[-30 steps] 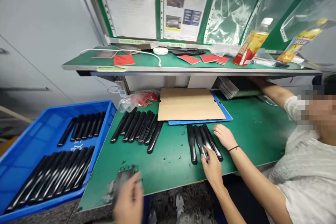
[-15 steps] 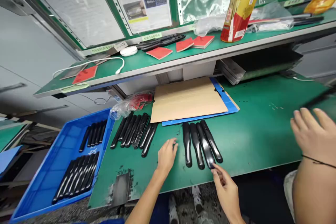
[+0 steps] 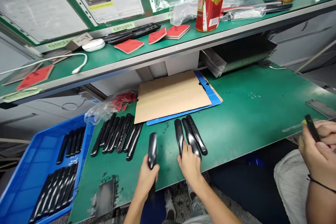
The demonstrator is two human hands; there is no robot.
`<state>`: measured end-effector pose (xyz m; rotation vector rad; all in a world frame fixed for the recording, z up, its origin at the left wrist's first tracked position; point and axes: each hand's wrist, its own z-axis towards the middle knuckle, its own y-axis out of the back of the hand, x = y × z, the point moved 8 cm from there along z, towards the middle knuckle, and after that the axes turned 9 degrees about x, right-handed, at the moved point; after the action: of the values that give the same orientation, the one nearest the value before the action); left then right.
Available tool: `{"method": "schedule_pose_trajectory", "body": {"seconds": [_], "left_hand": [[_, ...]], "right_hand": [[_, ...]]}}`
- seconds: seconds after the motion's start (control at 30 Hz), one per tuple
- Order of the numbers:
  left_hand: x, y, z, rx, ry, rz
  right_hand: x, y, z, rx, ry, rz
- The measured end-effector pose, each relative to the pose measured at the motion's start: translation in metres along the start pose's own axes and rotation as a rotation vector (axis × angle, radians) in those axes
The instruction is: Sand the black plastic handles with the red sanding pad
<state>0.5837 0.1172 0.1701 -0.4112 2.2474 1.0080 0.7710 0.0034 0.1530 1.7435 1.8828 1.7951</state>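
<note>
My left hand (image 3: 147, 176) is closed around a long, glossy black handle-shaped piece (image 3: 152, 148), held tilted up above the green table. My right hand (image 3: 189, 163) reaches over three similar pieces on the table. Its thumb and fingers are around the lower end of the leftmost piece (image 3: 179, 131), and that end is hidden by the hand. The middle piece (image 3: 191, 136) partly disappears under the fingers, while the right piece (image 3: 196, 134) lies apart from them. Left of my hands, a row of several black pieces (image 3: 115, 133) lies on the table.
A blue crate (image 3: 39, 147) holding several black pieces stands at the left. Cardboard (image 3: 170, 94) over a blue sheet (image 3: 216, 100) lies behind my hands. A shelf (image 3: 147, 54) with red pads (image 3: 128, 46) crosses above. At right, a co-worker's hands (image 3: 317, 143) hold a small dark object.
One black piece has left the group of front pieces, and a black piece is now in my left hand. My right hand moved left onto the leftmost piece. The co-worker's hands came together.
</note>
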Motion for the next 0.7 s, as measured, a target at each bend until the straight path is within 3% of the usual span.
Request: {"method": "schedule_pose_trajectory", "body": {"seconds": [0.1, 0.2, 0.33, 0.43, 0.53, 0.63, 0.7], "left_hand": [[0.021, 0.004, -0.036, -0.08, 0.033, -0.329], [0.013, -0.012, -0.034, -0.183, 0.024, -0.56], [-0.012, -0.023, -0.009, -0.189, -0.056, -0.563], [-0.002, -0.008, -0.02, -0.238, -0.038, -0.55], [0.028, 0.017, -0.054, -0.236, 0.032, -0.616], [0.084, 0.063, -0.104, -0.322, 0.117, -0.835], [0.14, 0.111, -0.15, -0.481, 0.151, -1.011]], "right_hand": [[0.002, -0.005, 0.006, 0.038, -0.031, 0.039], [0.011, -0.017, -0.001, 0.124, 0.046, 0.139], [0.038, -0.04, -0.045, 0.237, 0.242, 0.224], [0.062, -0.054, -0.09, 0.297, 0.336, 0.188], [0.086, -0.064, -0.117, 0.491, 0.489, 0.129], [0.079, -0.044, -0.109, 0.609, 0.605, 0.052], [0.047, 0.0, -0.069, 0.259, 0.435, -0.093]]}}
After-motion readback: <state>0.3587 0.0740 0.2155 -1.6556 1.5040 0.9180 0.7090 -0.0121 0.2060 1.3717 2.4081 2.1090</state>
